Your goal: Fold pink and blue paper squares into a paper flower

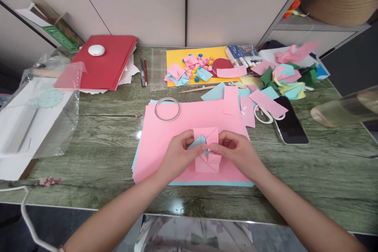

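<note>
Both hands meet over a large pink paper sheet [165,138] lying on a green wood-grain table [97,134]. My left hand [180,155] and my right hand [236,151] pinch a small folded pink paper piece [208,147] that shows a light blue inner face. Fingertips of both hands press together at its middle. A blue sheet edge shows under the pink one.
A roll of clear tape [167,109] lies on the pink sheet. White-handled scissors [265,115] and a phone [289,124] lie right. Behind are a yellow sheet [177,57] with small folded pieces, paper scraps [283,78], pens [143,71], a red folder [103,63] and a plastic bag [38,114].
</note>
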`<state>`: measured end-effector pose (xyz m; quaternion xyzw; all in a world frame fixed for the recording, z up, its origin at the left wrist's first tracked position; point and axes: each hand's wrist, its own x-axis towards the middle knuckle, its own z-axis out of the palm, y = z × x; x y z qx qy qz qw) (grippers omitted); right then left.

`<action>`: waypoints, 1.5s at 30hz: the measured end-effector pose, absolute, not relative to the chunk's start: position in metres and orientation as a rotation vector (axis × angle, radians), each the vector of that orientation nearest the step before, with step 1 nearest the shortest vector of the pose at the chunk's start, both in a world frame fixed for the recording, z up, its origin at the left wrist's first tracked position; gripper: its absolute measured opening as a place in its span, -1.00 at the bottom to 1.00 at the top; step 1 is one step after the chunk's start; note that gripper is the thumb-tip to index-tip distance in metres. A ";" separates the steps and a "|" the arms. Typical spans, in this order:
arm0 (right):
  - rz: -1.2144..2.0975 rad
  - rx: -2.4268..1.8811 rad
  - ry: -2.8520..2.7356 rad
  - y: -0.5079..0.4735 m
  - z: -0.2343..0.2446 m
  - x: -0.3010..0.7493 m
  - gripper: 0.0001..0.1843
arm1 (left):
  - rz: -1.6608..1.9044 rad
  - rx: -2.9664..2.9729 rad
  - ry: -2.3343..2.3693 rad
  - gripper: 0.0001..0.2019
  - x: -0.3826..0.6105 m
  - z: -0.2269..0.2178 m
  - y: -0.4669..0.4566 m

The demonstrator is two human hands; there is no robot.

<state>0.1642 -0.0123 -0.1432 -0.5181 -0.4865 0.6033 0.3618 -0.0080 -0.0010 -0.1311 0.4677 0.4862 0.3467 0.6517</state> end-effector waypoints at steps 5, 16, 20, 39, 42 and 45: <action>1.624 -1.325 -1.226 -0.012 -0.137 0.162 -0.73 | 0.800 1.001 1.084 -0.72 -0.009 -0.135 0.000; 1.557 -1.292 -1.350 -0.014 -0.134 0.166 -0.85 | 0.850 0.830 0.966 -0.74 -0.010 -0.139 0.002; 1.540 -1.307 -1.358 -0.014 -0.132 0.165 -0.84 | 0.866 0.891 0.998 -0.78 -0.010 -0.138 0.001; 1.321 -1.426 -1.534 -0.019 -0.136 0.164 -0.75 | 0.846 1.005 1.039 -0.81 -0.010 -0.138 -0.002; 1.322 -1.427 -1.555 -0.019 -0.136 0.163 -0.75 | 0.839 1.044 1.067 -0.82 -0.009 -0.136 -0.002; 1.328 -1.435 -1.553 -0.020 -0.135 0.161 -0.75 | 0.792 1.121 1.135 -0.84 -0.009 -0.135 -0.003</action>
